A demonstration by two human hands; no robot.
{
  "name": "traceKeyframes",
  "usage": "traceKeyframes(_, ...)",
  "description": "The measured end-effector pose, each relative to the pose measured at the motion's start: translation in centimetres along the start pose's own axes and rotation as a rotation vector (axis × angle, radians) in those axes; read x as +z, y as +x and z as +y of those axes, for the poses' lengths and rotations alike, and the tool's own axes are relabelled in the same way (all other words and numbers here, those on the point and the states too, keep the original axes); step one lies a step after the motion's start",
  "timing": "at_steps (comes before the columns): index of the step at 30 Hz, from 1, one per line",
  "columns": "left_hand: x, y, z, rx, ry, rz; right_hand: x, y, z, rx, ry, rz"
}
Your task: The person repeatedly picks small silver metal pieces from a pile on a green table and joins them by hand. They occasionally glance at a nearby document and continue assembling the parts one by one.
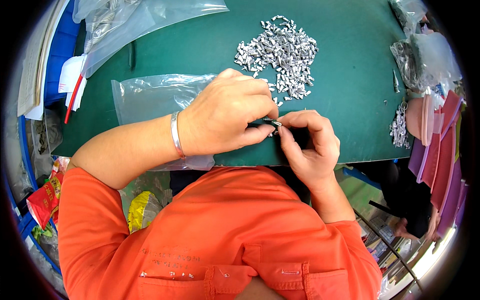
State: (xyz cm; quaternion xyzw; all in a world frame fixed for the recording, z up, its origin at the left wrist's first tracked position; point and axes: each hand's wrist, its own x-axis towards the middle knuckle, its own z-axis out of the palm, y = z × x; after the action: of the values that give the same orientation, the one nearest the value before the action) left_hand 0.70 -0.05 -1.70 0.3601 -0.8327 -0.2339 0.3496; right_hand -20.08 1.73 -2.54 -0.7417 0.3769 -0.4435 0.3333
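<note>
My left hand (227, 112), a silver bangle (176, 135) on its wrist, is above the table's near edge with thumb and forefinger nearly together. Whatever is between those fingertips is too small to make out. Just to the right, my right hand (315, 142) pinches a small silver metal piece (277, 123) between thumb and forefinger. The fingertips of both hands almost meet. Beyond them lies a loose heap of small silver metal pieces (285, 55), with a few strays trailing toward my hands. A clear plastic bag (145, 97) lies flat, partly under my left hand and forearm.
The green table (355, 75) spreads out ahead. Larger clear bags (150, 17) and a red stick (73, 98) are at far left. On the right are a small pile of metal parts (399, 127), bagged dark parts (407, 62) and pink and purple bins (440, 155).
</note>
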Motion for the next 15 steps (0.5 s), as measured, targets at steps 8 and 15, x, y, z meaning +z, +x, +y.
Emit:
traceKeyframes(8,0.0,-0.2,-0.2,0.027,-0.015,-0.009,-0.9,1.1,0.0,-0.058,-0.226,-0.051)
traceKeyframes(15,0.0,-0.1,-0.2,0.078,0.030,0.021,-1.1,2.0,0.2,-0.061,-0.316,-0.082)
